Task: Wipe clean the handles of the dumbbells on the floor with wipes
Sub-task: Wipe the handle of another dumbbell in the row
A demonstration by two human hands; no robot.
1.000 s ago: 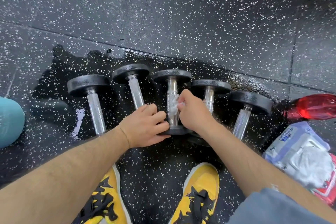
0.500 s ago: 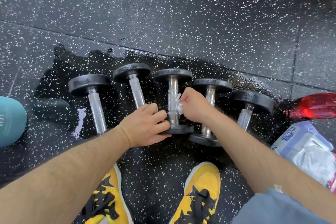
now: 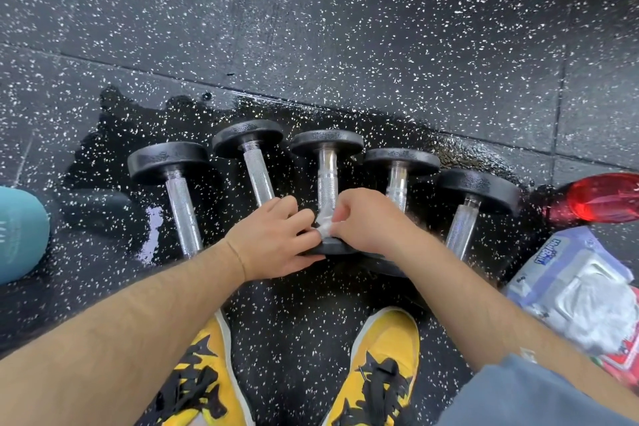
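There is only one camera. It sits on the person's head and looks forward and steeply down at the floor (image 3: 345, 28). It is near the work: the left hand (image 3: 273, 239) and the right hand (image 3: 366, 221) meet in the middle of the view, with the row of dumbbells (image 3: 326, 143) just past them. The yellow shoes (image 3: 387, 349) show at the bottom edge. The lens is wide and takes in much floor all around.
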